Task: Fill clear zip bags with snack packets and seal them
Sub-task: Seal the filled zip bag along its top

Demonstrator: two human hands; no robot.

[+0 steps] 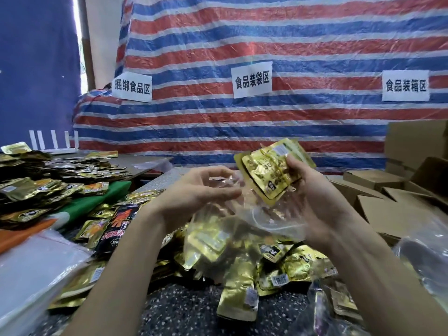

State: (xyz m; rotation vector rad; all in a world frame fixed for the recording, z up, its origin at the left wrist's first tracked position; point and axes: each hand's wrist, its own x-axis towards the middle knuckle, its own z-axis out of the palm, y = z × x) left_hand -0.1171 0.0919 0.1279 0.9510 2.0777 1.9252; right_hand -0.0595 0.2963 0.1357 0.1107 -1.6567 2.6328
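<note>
My right hand (308,190) grips a rubber-banded bundle of gold snack packets (266,170), tilted with its lower end at the mouth of a clear zip bag (242,219). My left hand (201,190) pinches the bag's left rim with curled fingers and holds the mouth apart. The bag hangs in the air between both hands, above a heap of loose gold packets (247,258) on the speckled tabletop (194,311). The bag's lower part blurs into the packets behind it.
More gold and black packets (48,185) pile up at the left on green and orange cloth. A stack of clear bags (31,267) lies at the lower left. Cardboard boxes (397,190) stand at the right. A striped tarp (266,69) with paper signs hangs behind.
</note>
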